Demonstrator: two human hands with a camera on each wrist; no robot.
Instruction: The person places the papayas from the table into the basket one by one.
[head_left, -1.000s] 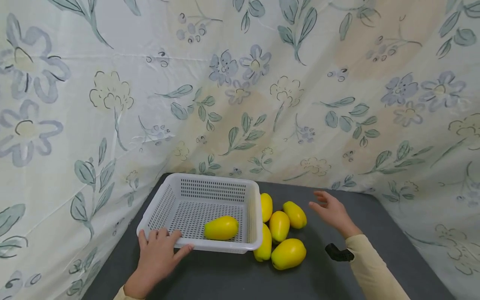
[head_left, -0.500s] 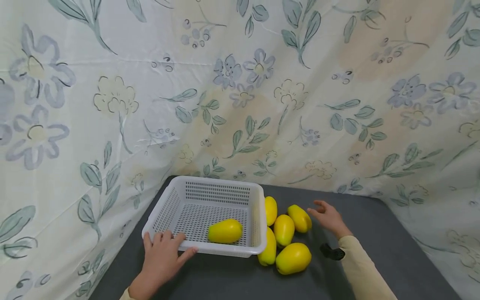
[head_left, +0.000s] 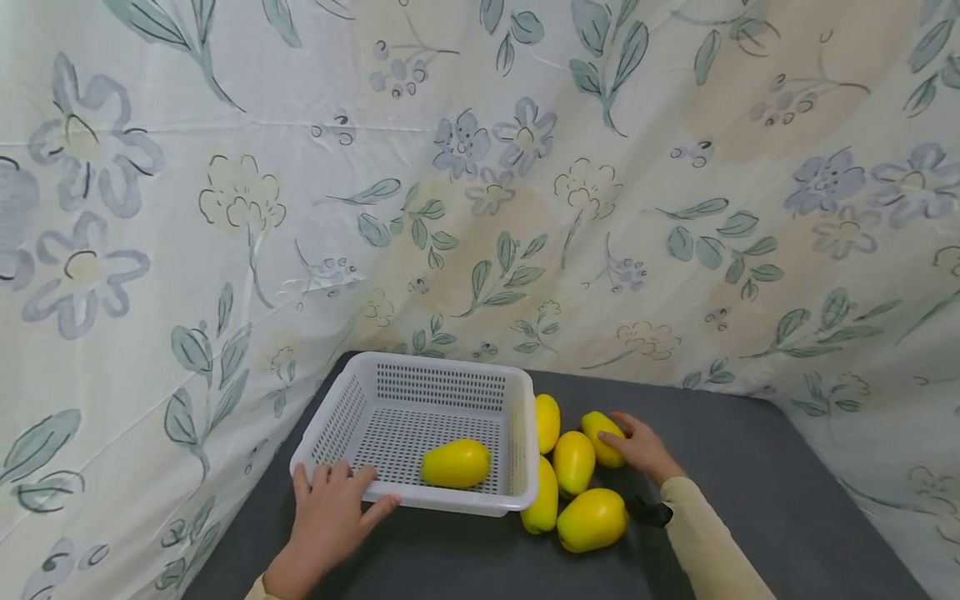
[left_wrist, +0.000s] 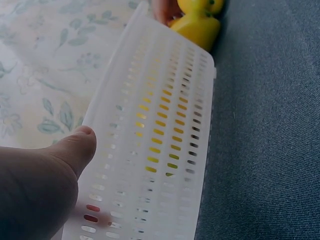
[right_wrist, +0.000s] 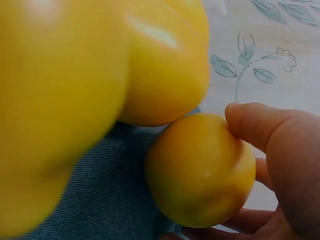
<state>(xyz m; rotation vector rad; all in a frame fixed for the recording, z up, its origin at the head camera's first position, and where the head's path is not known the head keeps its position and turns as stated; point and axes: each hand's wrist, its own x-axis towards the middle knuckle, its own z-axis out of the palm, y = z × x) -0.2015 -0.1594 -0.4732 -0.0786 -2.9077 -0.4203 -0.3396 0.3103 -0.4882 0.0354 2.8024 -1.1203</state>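
A white perforated plastic basket [head_left: 517, 442] stands on the dark table, with one yellow papaya [head_left: 456, 464] lying inside it. My left hand [head_left: 330, 517] grips its near rim; in the left wrist view the thumb [left_wrist: 75, 147] lies against the outer wall and a fingertip shows through the slots. Right of the basket, my right hand [head_left: 641, 446] holds the farthest-right papaya [head_left: 600, 439] of a loose group. In the right wrist view, thumb [right_wrist: 250, 122] and fingers curl around that papaya [right_wrist: 197, 175], which touches a neighbouring one.
Several other papayas lie close together beside the basket: one at the back [head_left: 547, 422], one in the middle [head_left: 573, 462], others nearer the front [head_left: 592, 521]. A floral cloth [head_left: 480, 208] hangs behind the dark table [head_left: 465, 558]. A black band [head_left: 649, 512] hangs by the right sleeve.
My right hand has come left from beside the group and taken hold of the farthest-right papaya. The left hand stays on the basket rim. The whole head view has shifted slightly.
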